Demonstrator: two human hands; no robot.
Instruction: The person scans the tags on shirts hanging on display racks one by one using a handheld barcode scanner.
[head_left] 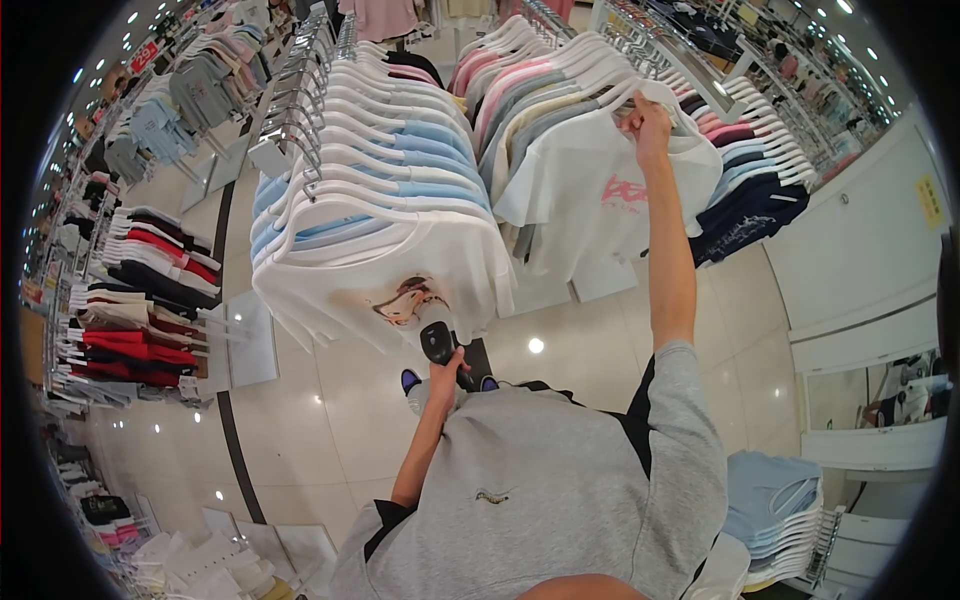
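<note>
My left hand (447,376) is closed round the handle of a black and white handheld device (437,338), low in front of my body. Just beyond it hangs a white shirt (350,270) with a brown and red print, first in a row of white and light blue shirts on white hangers. My right arm reaches forward, and my right hand (648,125) has its fingers bent at the collar of a white shirt with pink print (590,190), near its hanger. Whether the fingers pinch the fabric or the hanger is too small to tell.
More hanging shirts, some navy (750,215), are at the right beside a white cabinet (860,230). Racks of red and black clothes (140,345) line the left. Folded light blue garments (770,500) lie at the lower right. Tiled floor (300,430) shows below.
</note>
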